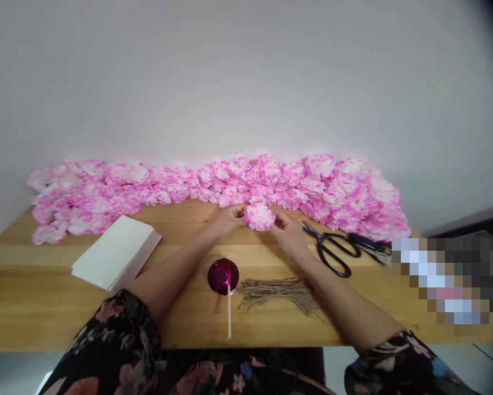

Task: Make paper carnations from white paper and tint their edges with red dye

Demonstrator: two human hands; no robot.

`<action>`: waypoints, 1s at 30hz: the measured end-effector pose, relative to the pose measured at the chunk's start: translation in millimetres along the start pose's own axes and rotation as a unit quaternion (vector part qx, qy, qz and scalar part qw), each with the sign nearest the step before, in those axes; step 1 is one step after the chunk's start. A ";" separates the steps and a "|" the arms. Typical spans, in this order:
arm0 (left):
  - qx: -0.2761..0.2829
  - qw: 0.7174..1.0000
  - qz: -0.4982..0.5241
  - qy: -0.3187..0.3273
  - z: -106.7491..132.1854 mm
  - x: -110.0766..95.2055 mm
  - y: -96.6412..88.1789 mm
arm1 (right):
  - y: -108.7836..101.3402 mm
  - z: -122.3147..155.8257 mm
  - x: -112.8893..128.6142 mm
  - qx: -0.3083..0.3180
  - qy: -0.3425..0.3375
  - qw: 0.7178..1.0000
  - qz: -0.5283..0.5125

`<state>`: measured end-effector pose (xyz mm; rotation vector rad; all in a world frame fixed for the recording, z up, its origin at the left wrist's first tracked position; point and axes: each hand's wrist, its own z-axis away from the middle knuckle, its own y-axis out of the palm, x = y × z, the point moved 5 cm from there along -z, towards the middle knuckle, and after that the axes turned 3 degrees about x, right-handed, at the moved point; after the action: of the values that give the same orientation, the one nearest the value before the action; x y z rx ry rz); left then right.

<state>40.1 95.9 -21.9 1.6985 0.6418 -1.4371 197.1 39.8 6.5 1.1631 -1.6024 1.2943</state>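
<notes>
Both my hands hold one pink-and-white paper flower [260,217] above the wooden table [28,307], just in front of the long row of finished paper flowers [106,189]. My left hand [229,219] pinches the flower's left side with closed fingers. My right hand [286,229] grips its right side, fingers curled around it.
A stack of white paper sheets [117,252] lies at the left. A small bowl of magenta dye [223,275] with a thin stick [229,310] sits near the front edge, beside a bundle of twine pieces [277,292]. Black scissors [337,249] lie to the right.
</notes>
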 end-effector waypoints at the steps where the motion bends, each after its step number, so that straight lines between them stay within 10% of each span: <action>1: 0.000 1.000 -0.006 -0.003 0.2 -0.1 0.8 | -0.2 0.3 0.2 0.001 0.000 1.000 -0.002; 30: 0.030 0.998 -0.031 0.033 -5.4 5.9 3.8 | -1.1 4.0 -3.2 -0.003 0.022 0.993 0.115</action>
<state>47.5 97.7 -26.4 1.7946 0.6994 -1.4616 199.0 36.4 3.0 0.9594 -1.7459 1.4491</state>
